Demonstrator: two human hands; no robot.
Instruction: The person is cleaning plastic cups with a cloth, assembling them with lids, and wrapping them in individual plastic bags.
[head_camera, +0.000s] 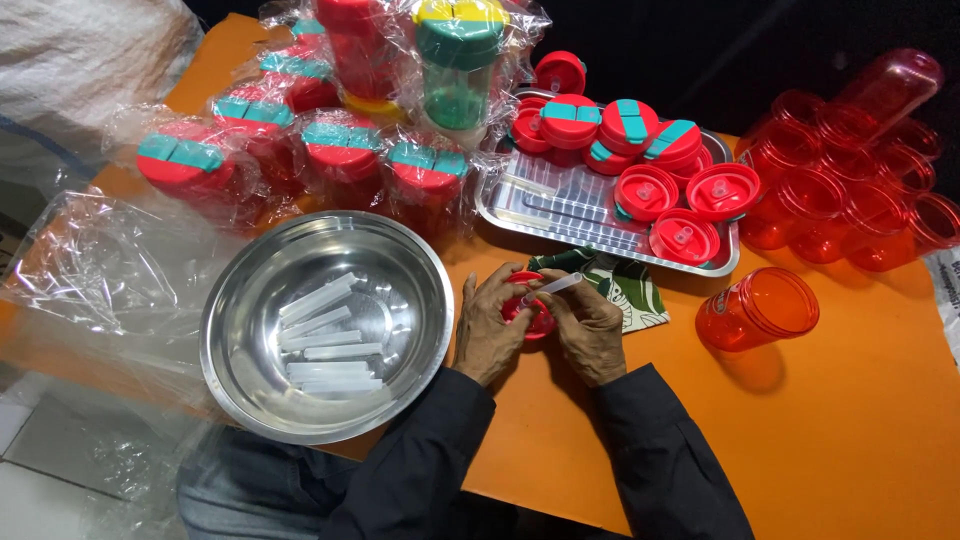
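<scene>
My left hand and my right hand meet over the orange table, both around a small red lid. My right hand's fingers also pinch a short clear plastic straw that slants up to the right from the lid. The lid is mostly hidden by my fingers. A patterned green and white cloth lies just behind my hands.
A steel bowl with several clear straws sits at my left. A metal tray behind holds red lids, some with teal caps. Wrapped red bottles stand at the back left. Open red jars crowd the right; one jar stands alone.
</scene>
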